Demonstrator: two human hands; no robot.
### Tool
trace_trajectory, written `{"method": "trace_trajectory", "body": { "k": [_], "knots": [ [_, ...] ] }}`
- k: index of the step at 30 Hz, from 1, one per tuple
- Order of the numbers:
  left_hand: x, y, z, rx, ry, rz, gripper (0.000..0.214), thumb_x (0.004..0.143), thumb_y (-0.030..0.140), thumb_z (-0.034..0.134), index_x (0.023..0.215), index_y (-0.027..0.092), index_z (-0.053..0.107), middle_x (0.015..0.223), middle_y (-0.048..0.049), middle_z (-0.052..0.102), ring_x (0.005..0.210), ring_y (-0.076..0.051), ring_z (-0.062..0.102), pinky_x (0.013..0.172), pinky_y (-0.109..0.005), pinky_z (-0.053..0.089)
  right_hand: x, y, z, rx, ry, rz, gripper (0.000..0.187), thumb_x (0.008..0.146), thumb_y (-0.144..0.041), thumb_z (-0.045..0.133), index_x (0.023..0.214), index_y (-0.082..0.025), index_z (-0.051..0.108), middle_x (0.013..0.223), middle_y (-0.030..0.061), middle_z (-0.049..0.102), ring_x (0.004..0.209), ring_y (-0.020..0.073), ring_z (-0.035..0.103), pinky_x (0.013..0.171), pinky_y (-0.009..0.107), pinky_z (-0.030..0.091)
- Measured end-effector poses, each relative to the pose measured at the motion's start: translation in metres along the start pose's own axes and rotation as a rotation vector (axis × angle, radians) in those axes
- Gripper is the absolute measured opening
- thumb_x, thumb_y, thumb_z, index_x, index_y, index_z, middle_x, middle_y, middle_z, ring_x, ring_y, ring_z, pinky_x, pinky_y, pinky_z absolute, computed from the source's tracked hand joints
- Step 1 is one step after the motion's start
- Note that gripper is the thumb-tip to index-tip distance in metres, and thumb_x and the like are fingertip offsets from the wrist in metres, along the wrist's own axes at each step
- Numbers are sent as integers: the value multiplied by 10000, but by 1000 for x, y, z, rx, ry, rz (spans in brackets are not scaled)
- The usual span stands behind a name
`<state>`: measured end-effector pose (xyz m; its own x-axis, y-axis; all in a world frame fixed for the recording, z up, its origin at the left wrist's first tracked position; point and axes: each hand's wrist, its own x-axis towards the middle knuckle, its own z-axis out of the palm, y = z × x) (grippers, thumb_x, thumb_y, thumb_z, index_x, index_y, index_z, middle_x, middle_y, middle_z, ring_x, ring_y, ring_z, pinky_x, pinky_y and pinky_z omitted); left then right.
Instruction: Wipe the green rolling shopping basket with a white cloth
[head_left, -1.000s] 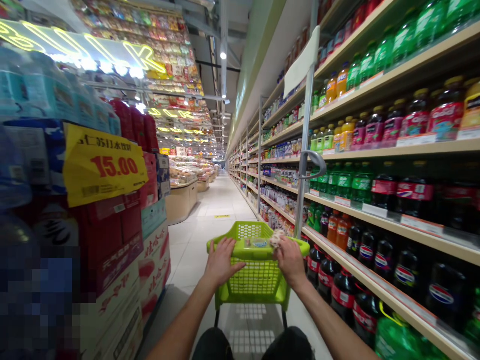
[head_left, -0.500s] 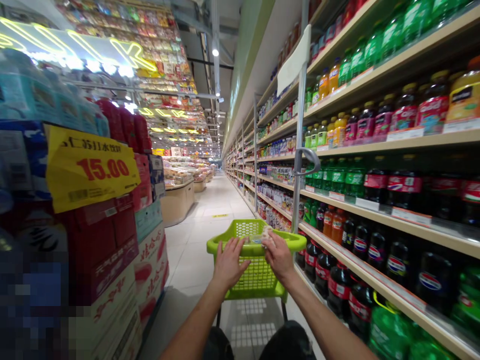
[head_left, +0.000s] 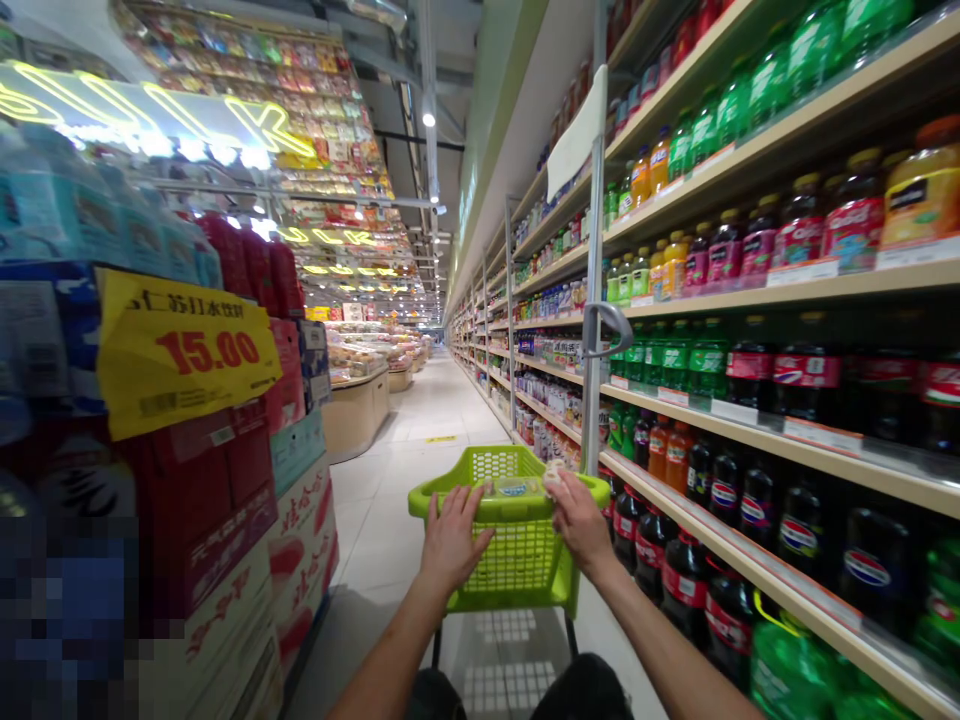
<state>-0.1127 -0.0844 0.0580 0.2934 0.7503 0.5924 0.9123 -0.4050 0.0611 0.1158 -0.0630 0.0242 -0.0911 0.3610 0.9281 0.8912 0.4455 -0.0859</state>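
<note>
A bright green plastic shopping cart (head_left: 510,565) stands right in front of me in the aisle. My left hand (head_left: 451,535) lies over the left part of its handle (head_left: 511,508), fingers hooked across the bar and thumb on the near side. On the right part of the handle, my right hand (head_left: 579,512) presses a crumpled whitish tissue (head_left: 553,476) against the bar. A clear cover with a blue and white label (head_left: 514,489) shows on the handle between the hands. The fingertips of my right hand are partly hidden by the tissue.
Shelves of bottled drinks (head_left: 750,365) line the right side, with a grey post (head_left: 592,400) near the cart. Stacked drink cartons (head_left: 300,520) with a yellow price sign (head_left: 187,350) rise on the left. Pale floor (head_left: 420,410) runs ahead past wooden display stands (head_left: 360,410).
My right hand has slid right along the handle with the tissue, uncovering more of the label. The left hand stays on the handle, shifted slightly left in view with the cart.
</note>
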Motion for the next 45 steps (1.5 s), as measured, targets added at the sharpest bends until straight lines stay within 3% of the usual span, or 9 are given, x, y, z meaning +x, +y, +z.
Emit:
{"method": "trace_trajectory", "body": {
  "k": [4,7,11,18,20,26,34,41,45],
  "knots": [
    [0,1,3,10,28,-6,516,776,375,488,1265,245,382,1270,-67,489,1217,-242,374,1049,-502,160,-1,38,-11,-36,82,190,364,769,-146,363,1052,-184,589,1210,87,522,1157,213,441,966,445,382],
    [0,3,5,13,36,-12,520,773,381,492,1262,241,383,1263,-67,491,1215,-247,373,1051,-508,153,-1,26,-9,-29,91,189,340,787,-152,357,1026,-180,597,1203,93,526,1160,215,435,960,449,383],
    [-1,3,3,12,31,-21,508,777,383,488,1255,238,390,1254,-69,498,1211,-247,376,1050,-510,151,-3,-7,-2,12,-4,8,345,799,-140,363,1056,-201,586,1247,90,499,1194,206,403,966,424,374],
    [-1,6,2,7,30,-18,492,788,361,476,1255,230,391,1257,-71,496,1213,-244,375,1049,-503,155,-3,28,-12,-84,55,187,371,816,-191,341,1134,-161,530,1187,118,536,1150,223,443,945,445,375],
    [0,8,2,6,32,-26,505,784,367,479,1259,222,387,1259,-75,492,1218,-249,368,1051,-506,147,-2,20,-9,-87,63,204,381,809,-180,342,1145,-153,520,1206,123,518,1161,224,431,949,444,375],
    [0,5,-1,17,6,-33,510,781,365,486,1259,216,390,1269,-81,486,1223,-249,363,1053,-501,149,-1,-35,8,-33,-67,-61,415,797,-124,378,1191,-180,493,1327,110,409,1255,222,322,988,417,342],
    [0,1,7,32,30,-16,501,798,373,457,1271,231,372,1275,-61,479,1223,-232,357,1057,-490,135,-12,41,-8,-79,87,153,387,821,-187,336,1169,-190,506,1206,97,526,1151,229,445,942,451,389],
    [0,0,7,40,25,-20,521,787,381,471,1276,237,364,1277,-60,477,1222,-234,358,1055,-493,138,-2,-31,12,7,-28,-64,392,814,-117,354,1164,-194,514,1293,101,455,1220,215,373,966,419,359],
    [0,-2,2,48,3,-15,516,792,367,471,1278,233,361,1286,-56,472,1225,-226,356,1058,-483,145,3,-19,5,-100,-100,-107,402,808,-176,412,1203,-199,481,1276,121,476,1173,252,425,947,489,330]
  ]
}}
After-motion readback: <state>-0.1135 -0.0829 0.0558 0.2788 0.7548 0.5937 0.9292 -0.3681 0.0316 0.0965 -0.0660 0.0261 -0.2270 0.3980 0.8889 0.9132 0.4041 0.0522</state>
